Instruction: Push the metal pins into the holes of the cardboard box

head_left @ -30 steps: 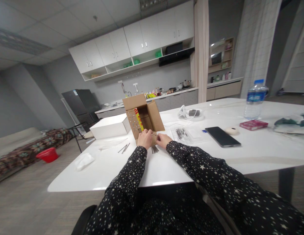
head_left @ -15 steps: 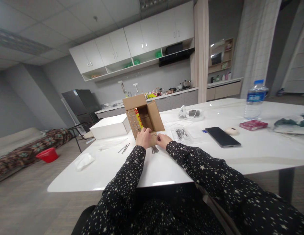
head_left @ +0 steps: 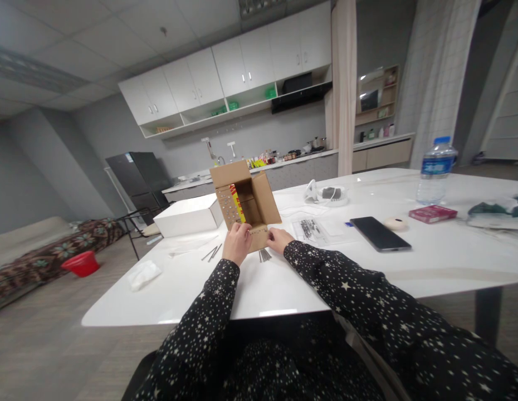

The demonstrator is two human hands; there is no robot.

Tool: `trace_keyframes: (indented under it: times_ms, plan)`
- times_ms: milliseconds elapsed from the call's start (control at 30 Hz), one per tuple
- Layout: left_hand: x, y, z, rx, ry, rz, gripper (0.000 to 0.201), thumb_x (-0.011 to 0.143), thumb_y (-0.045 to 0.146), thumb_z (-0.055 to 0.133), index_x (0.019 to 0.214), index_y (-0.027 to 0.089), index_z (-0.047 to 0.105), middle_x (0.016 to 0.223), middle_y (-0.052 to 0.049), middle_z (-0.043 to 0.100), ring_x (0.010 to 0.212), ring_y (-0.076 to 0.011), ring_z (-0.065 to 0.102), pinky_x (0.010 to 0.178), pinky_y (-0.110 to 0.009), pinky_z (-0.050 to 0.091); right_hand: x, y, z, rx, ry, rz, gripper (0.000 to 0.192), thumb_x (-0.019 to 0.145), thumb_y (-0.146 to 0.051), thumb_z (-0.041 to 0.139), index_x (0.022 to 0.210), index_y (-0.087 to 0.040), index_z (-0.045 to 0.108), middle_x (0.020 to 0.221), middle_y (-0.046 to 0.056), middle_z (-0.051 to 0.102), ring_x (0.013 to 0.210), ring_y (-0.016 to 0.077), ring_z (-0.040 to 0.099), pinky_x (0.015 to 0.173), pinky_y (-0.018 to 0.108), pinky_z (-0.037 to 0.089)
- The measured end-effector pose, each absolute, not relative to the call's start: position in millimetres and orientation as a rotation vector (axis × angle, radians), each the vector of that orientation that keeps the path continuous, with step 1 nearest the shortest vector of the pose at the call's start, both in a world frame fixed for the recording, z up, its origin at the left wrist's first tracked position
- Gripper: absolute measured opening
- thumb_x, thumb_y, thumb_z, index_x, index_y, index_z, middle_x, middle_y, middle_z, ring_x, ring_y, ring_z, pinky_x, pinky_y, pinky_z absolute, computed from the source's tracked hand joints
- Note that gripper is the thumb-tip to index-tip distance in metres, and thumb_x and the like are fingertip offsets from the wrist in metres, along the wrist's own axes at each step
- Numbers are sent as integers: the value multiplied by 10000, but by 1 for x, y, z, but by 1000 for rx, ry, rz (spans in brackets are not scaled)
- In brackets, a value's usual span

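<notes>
Home-type room, open kitchen along the back wall. Evidence: white cabinets [head_left: 250, 61], black hood [head_left: 301, 97], counter [head_left: 323, 166] with pots [head_left: 316, 143] and jars, tap [head_left: 221, 160], dark fridge [head_left: 131, 172]. Couch or bed with floral cover [head_left: 92, 236] at left, can't tell which. Right, past a curtain [head_left: 342, 89]: wash nook, mirror [head_left: 370, 92], toiletry-type bottles [head_left: 386, 131]. Panelled ceiling [head_left: 62, 42] looks more office-like.

The box [head_left: 253, 203] is matt cardboard, the counter [head_left: 275, 289] smooth and glossy, the bottle [head_left: 434, 172] at frame right clear plastic.
</notes>
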State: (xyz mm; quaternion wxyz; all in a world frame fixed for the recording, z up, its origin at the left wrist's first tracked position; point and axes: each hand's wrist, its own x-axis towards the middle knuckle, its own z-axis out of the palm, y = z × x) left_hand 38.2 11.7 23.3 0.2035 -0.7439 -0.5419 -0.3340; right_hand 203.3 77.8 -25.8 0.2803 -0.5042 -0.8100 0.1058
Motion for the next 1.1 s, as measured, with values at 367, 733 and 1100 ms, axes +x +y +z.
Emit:
trace_keyframes:
  times_ms: [367,733,1100]
  plan:
    - [18,-8,-3,-2131,-1439,-819,201,810,131,493,958,214,600,888,-33,579,807,-147,607,754,-277,501,201,74,-24,-1355,-2158,317,137,768,-261,525,872,-201,590,866,38,661,798,167,590,659,242,377]
    - [24,-16,-10,-2230,-1339,-727,216,811,110,462,955,204,593,941,-54,614,881,-164,611,783,-300,500,205,71,-21,-1357,-2176,312,131,786,-251,527,886,-196,592,889,43,664,818,170,593,664,242,377]
    - [28,-21,-18,-2398,-1163,-686,230,804,112,463,963,192,608,921,-66,622,895,-175,615,813,-318,509,204,73,-21,-1343,-2178,309,134,769,-252,530,869,-191,595,863,41,667,803,170,593,661,243,374]
